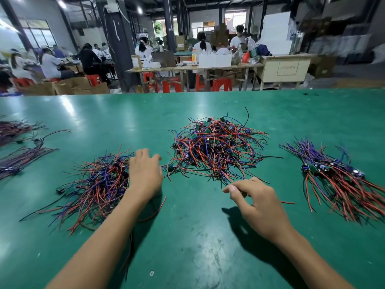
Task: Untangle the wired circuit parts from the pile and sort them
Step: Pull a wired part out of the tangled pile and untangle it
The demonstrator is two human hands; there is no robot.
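Tangled pile (pixel 216 147) mid-table; left hand (pixel 144 176) relaxed (blurred), right hand (pixel 260 205) pinching wire (pixel 287 202)

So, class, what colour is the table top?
Green table top, clearest in the head view.
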